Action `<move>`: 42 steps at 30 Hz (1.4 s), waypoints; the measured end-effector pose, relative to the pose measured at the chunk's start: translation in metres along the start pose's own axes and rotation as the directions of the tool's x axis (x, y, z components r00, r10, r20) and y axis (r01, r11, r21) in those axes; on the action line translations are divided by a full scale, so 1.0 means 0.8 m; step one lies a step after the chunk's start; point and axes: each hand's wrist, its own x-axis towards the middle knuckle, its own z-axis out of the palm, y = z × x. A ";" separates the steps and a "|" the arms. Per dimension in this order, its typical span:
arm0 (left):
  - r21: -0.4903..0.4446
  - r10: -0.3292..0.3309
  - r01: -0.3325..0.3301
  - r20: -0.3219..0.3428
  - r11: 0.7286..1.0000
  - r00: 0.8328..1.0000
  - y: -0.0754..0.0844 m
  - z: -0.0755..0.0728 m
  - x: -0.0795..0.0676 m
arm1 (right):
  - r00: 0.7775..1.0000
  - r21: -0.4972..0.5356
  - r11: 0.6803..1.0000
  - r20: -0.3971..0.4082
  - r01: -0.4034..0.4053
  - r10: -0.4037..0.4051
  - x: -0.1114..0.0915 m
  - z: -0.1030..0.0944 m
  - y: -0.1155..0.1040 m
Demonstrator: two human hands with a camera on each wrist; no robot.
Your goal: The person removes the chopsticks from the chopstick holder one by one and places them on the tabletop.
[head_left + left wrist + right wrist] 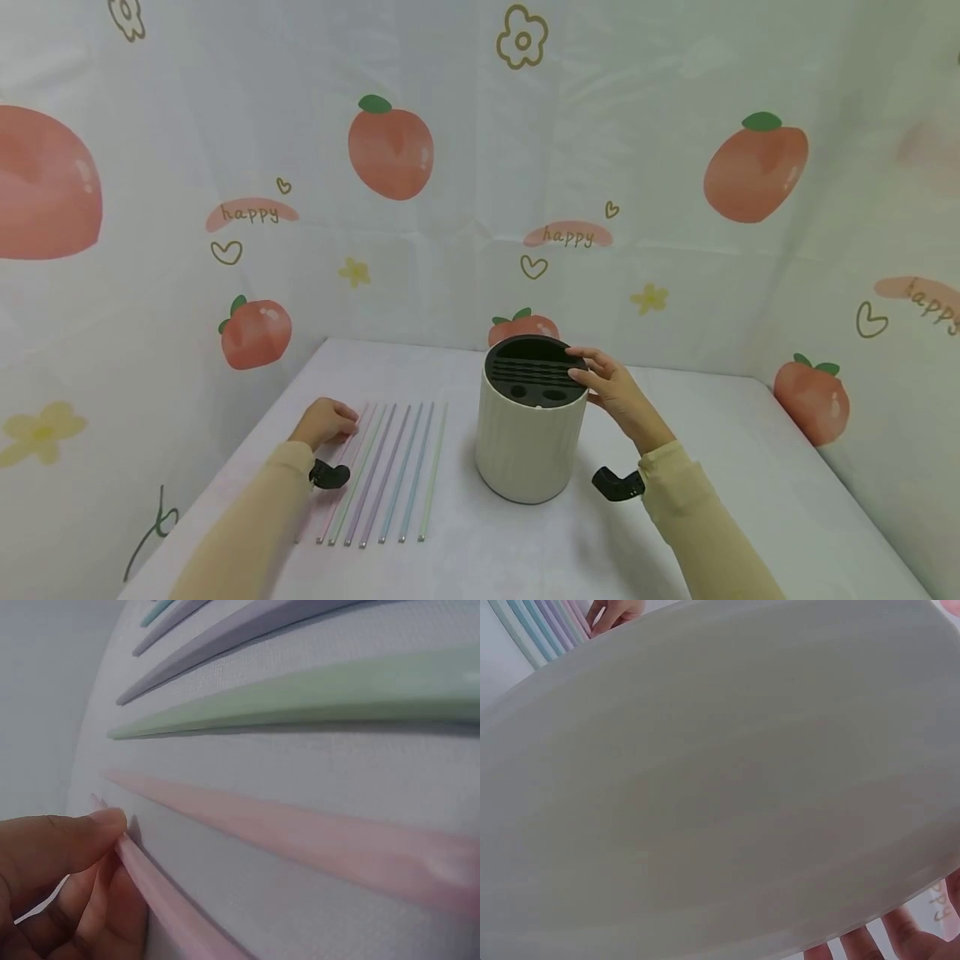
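At the left of the head view, my left hand (pixel 326 422) pinches a pink chopstick (pixel 150 874) between thumb and fingers near its thin far end. A second pink chopstick (pixel 300 832) lies beside it, then a light green one (pixel 300 697). Further right in the row are purple, blue and green chopsticks (pixel 427 479), roughly parallel. My right hand (pixel 618 396) touches the top right rim of a cream utensil holder (pixel 525 450), fingers extended over its black slotted insert (pixel 534 371). In the right wrist view, the holder's wall fills most of the frame and partly hides the fingers.
The holder stands upright on a white-covered table (pixel 712 475), right of the chopstick row. A white curtain (pixel 465 275) printed with peaches and "happy" surrounds the table at the back and sides. Black wrist devices (pixel 618 484) sit on both sleeves.
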 end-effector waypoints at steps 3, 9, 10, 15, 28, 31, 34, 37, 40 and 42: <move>0.003 -0.001 0.001 0.011 1.000 1.000 0.001 0.000 -0.002 | 1.000 0.001 1.000 0.001 -0.002 0.002 -0.001 -0.001 0.001; -0.012 0.016 -0.016 0.028 1.000 0.999 0.002 -0.001 -0.003 | 1.000 0.004 1.000 0.001 0.003 -0.003 -0.002 -0.002 0.001; -0.008 0.015 -0.015 0.019 1.000 1.000 0.002 0.000 -0.004 | 1.000 0.005 1.000 0.000 0.002 -0.002 -0.002 -0.002 0.001; 0.008 -0.005 0.005 -0.025 1.000 1.000 0.002 0.005 -0.004 | 1.000 0.002 1.000 0.000 -0.003 0.003 -0.003 -0.002 0.000; -0.013 -0.011 0.011 -0.015 1.000 1.000 0.001 0.004 -0.006 | 1.000 0.004 1.000 0.005 0.003 -0.003 -0.002 0.000 0.002; -0.039 -0.023 0.023 -0.004 0.999 1.000 0.001 0.003 -0.006 | 1.000 0.000 1.000 0.004 0.001 -0.001 -0.002 -0.001 0.002; -0.063 -0.037 0.037 0.004 0.997 0.999 0.001 0.001 -0.004 | 1.000 -0.013 1.000 0.004 -0.002 0.002 -0.001 -0.002 0.001; -0.084 -0.050 0.050 0.001 0.995 0.999 0.004 -0.002 -0.003 | 1.000 -0.038 0.999 0.004 -0.002 0.002 -0.001 -0.003 0.001; -0.105 -0.041 0.042 0.016 0.994 0.999 0.014 -0.008 -0.003 | 1.000 -0.067 0.998 0.013 0.012 -0.011 -0.001 -0.005 0.000; -0.109 -0.020 0.023 0.037 0.994 0.999 0.027 -0.012 -0.004 | 0.999 -0.102 0.994 0.017 0.039 -0.037 -0.002 -0.007 0.000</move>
